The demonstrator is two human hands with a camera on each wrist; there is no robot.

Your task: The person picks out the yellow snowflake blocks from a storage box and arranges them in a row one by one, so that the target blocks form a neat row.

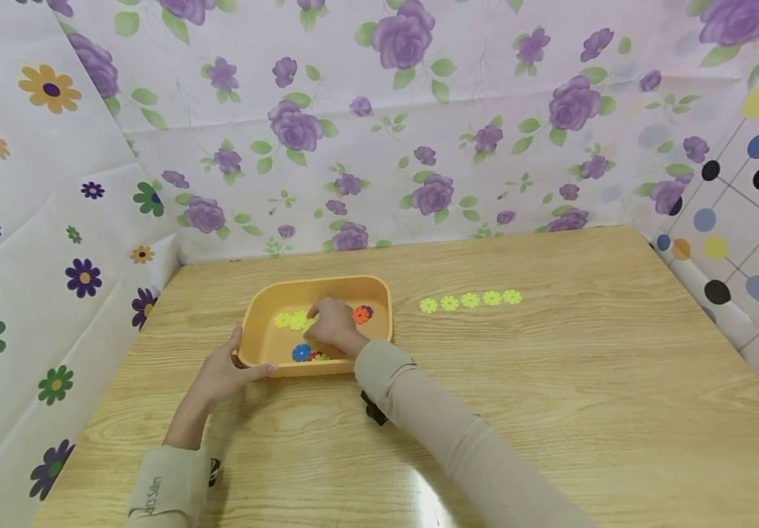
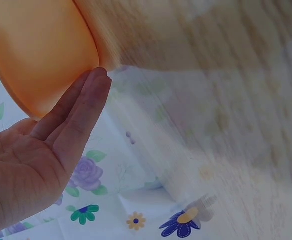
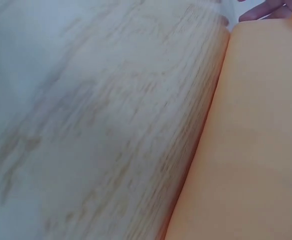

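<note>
An orange plastic basket (image 1: 257, 334) sits on the table and holds several notched, flower-shaped plastic discs. My left hand (image 1: 224, 374) holds its near left corner, thumb along the front wall and fingers against the left end. The left wrist view shows those fingers (image 2: 78, 110) pressed to the outer wall. Inside the basket, my right hand (image 1: 334, 323) reaches down at the yellow discs (image 1: 283, 320), with yellow showing between thumb and index finger; I cannot tell if a disc is pinched. A blue disc (image 1: 301, 353) lies near the front wall, an orange-red disc (image 1: 361, 314) right of the hand.
Right of the basket, a row of several yellow discs (image 1: 470, 300) lies on the wooden table (image 1: 551, 396). Flower-print sheeting (image 1: 353, 132) stands behind and at the left; a dotted sheet (image 1: 742, 220) borders the right. A black strap piece (image 1: 373, 408) shows under the right sleeve.
</note>
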